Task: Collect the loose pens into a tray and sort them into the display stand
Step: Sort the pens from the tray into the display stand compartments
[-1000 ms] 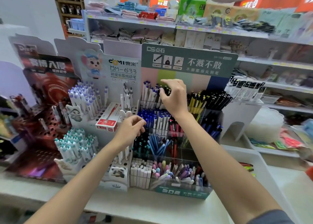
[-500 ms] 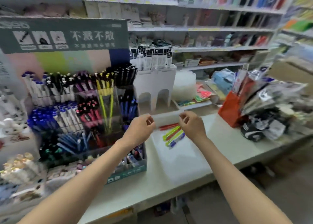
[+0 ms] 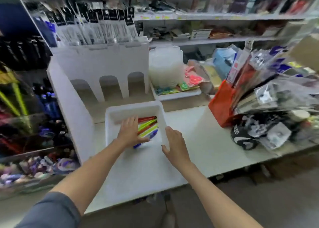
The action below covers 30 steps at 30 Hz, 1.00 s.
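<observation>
The left grip [image 3: 130, 133] is wide: its fingers are straight and lie flat on the loose plastic pens [image 3: 148, 125], red, yellow-green, orange and blue. These pens lie side by side inside the white rectangular plastic tray [image 3: 134, 105]. They show partly under this grip and partly on its right side, and one blue end shows just below its thumb.

The right grip [image 3: 174, 144] lies on the right wall of the tray, with the thumb on the inner side and the fingers stretched along the rim. If it really clamps the wall, I cannot tell, because the picture is blurred.

The tray stands on the pale table [image 3: 198, 124]. Far to the left of the left grip stands the transparent tiered display stand [image 3: 25, 98], full of pens.
</observation>
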Tool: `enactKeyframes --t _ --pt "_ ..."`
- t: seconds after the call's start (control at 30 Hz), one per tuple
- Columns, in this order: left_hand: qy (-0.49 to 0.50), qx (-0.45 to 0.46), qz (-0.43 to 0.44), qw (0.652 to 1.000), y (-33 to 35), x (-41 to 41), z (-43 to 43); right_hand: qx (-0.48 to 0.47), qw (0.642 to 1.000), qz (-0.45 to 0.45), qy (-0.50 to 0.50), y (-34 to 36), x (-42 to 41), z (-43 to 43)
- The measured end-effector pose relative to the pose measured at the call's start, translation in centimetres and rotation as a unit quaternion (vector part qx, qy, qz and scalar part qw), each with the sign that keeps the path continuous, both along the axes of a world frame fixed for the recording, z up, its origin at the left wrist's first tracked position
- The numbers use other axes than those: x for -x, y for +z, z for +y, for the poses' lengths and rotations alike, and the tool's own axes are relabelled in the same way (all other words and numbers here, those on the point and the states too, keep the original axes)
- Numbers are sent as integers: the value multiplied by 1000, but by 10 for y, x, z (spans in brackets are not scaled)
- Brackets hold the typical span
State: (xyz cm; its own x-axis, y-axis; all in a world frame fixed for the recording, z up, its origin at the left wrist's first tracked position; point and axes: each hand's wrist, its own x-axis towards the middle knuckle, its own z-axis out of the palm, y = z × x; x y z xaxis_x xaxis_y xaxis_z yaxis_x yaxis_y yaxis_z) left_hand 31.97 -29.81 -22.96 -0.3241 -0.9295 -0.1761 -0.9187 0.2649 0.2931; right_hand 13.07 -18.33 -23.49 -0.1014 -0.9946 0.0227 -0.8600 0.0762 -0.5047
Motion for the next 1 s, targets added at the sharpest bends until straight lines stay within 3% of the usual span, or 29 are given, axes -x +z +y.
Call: enactKeyframes --t 0.13,0.27,0.57,0.8,0.93,1.0 --pt "-28 -3 -78 997 -29 0 -13 9 999 -33 -10 -6 4 7" --pt "-23 38 -63 997 -35 7 -21 -5 998 -67 -12 -5 5 6" --pt "37 0 6 999 -41 4 -13 -14 996 -85 -11 -7 6 6" --pt "12 -27 -92 995 -26 12 -6 -13 997 -70 -11 -8 4 5" --pt "44 -80 -13 996 -16 1 -7 -17 999 -39 -4 -5 3 5" --pt "106 -149 125 975 -3 -2 0 12 999 -32 -15 2 1 4"
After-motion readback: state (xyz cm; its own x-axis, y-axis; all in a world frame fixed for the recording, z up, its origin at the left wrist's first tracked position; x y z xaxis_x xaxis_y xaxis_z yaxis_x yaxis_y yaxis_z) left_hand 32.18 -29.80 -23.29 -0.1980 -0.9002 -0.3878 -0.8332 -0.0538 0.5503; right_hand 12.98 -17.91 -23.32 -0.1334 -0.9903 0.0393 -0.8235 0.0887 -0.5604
